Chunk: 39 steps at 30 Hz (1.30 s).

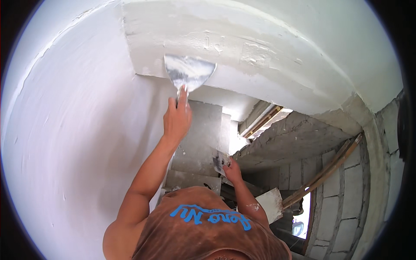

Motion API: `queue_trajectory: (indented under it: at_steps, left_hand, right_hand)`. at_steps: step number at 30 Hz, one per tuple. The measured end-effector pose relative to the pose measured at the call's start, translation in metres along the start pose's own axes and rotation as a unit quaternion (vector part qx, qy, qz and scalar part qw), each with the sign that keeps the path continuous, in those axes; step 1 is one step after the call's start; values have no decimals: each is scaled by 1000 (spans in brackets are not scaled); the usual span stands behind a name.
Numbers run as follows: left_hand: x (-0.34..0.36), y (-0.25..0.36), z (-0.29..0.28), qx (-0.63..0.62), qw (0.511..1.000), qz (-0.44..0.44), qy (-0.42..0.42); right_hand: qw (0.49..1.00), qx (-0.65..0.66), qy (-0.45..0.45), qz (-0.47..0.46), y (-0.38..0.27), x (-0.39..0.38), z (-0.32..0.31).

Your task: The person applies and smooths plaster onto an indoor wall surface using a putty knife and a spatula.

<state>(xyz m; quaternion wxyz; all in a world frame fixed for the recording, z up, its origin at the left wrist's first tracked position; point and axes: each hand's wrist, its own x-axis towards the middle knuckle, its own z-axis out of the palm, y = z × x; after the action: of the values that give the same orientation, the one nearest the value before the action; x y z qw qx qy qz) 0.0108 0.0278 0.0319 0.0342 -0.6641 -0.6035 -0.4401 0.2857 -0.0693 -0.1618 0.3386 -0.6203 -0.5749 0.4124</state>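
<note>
My left hand point(176, 119) is raised, its fingers closed on the handle of a wide putty knife point(189, 67), index finger extended toward the blade. The smeared blade lies on or close to a white plastered beam point(229, 30) with rough patches; contact is hard to tell. Lower and to the right, my right hand point(232, 171) grips a second flat metal tool point(219, 160), like a trowel or scraper, with pale and dark smears on it.
A smooth white wall point(65, 143) curves along the left. Below are grey concrete surfaces point(197, 125) and a rough sloping slab point(294, 134) beside a bright opening. At right, wooden battens point(329, 168) lean near a block wall point(349, 199); a pale board point(271, 203) sits low.
</note>
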Motion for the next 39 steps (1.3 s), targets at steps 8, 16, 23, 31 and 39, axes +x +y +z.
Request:
queue_trajectory:
  at_steps: [8, 16, 23, 31, 39]
  left_hand:
    - [9, 31, 1, -107, 989, 68, 73]
    - [60, 56, 20, -58, 995, 59, 59]
    - [-31, 2, 71, -14, 996, -9, -88]
    - [-118, -1, 39, -556, 754, -240, -253]
    - [-110, -30, 16, -454, 800, -91, -381]
  right_hand:
    - [998, -34, 44, -10, 35, 6, -4]
    - [999, -10, 52, 5, 28, 3, -2]
    - [996, -37, 83, 9, 55, -10, -8]
    - [730, 666, 106, 112, 29, 12, -35]
    - [723, 673, -81, 133, -85, 28, -27]
